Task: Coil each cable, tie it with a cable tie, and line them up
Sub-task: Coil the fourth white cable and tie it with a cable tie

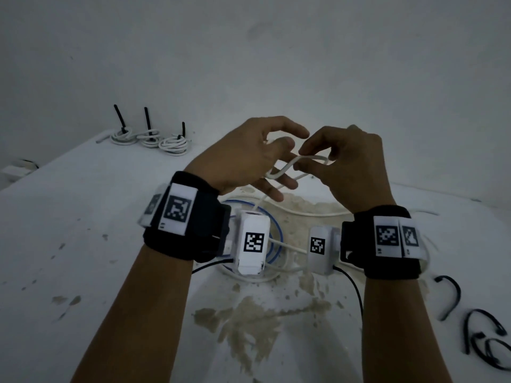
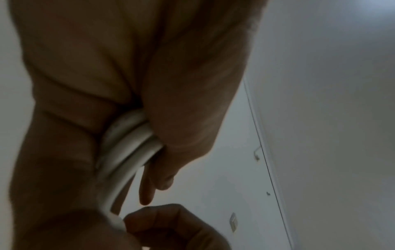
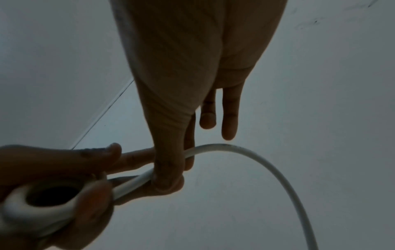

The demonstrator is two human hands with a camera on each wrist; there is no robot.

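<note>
Both hands are raised above the white table (image 1: 83,217) with a white cable (image 1: 284,168) between them. My left hand (image 1: 260,158) holds a small coil of the cable (image 2: 128,148) wound round its fingers. My right hand (image 1: 331,158) pinches the cable (image 3: 213,146) between thumb and forefinger right beside the left fingers. The loose rest of the cable (image 1: 304,212) hangs down to the table. Three coiled white cables (image 1: 150,138), each with a black tie standing up, lie in a row at the back left.
Several loose black cable ties (image 1: 481,335) lie at the right front of the table. More loose cable, one strand blue (image 1: 276,239), lies under my wrists. A white box (image 1: 13,171) sits off the table's left edge. The wall stands close behind.
</note>
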